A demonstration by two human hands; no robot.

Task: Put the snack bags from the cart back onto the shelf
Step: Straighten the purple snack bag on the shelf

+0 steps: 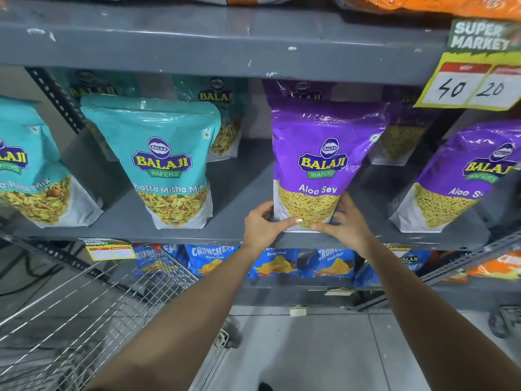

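Note:
A purple Aloo Sev snack bag (318, 153) stands upright at the front of the grey shelf (236, 234). My left hand (263, 224) grips its lower left corner and my right hand (348, 221) grips its lower right corner, thumbs across the bag's bottom front. More purple bags stand behind it and to the right (456, 176). Teal Khatta Mitha Mix bags (166, 162) stand to the left on the same shelf. The wire cart (93, 306) is at the lower left, and I see no bags in the part that shows.
Blue Crunchem chip bags (270, 262) fill the shelf below. A yellow price tag (476, 80) hangs from the upper shelf edge at the right. Orange bags lie on the top shelf (423, 4). A slanted metal rack edge (465, 261) juts out at the right.

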